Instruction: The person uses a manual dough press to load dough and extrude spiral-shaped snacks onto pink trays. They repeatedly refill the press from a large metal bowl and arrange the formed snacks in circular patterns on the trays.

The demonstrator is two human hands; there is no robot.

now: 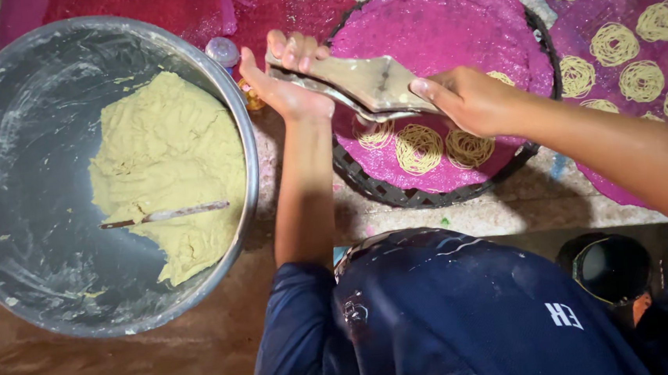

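The person holds a wooden dough press (358, 84) over a round woven tray (428, 193) draped with a magenta cloth (432, 24). The left hand (283, 77) is curled around the press's far end, fingers wrapped over the top handle and thumb under it. The right hand (469, 100) is closed around the near end of the 2 handles, squeezing them together. The press sits just above the cloth, tilted, with 3 finished noodle coils (419, 148) lying on the cloth beneath it.

The press looks stiff and fairly heavy, dusted with flour, so its handles may be a little slick; it is best gripped at both handle ends, as both hands do here. The coils look soft and fragile, likely to tear if touched.

To the left, a large metal basin (10, 257) holds a mound of pale yellow dough (167, 152) with a thin knife (163, 215) lying on it. At the upper right, another cloth-covered tray (574, 30) carries many coils (614, 43). A small capped bottle (223, 52) stands beside the basin.
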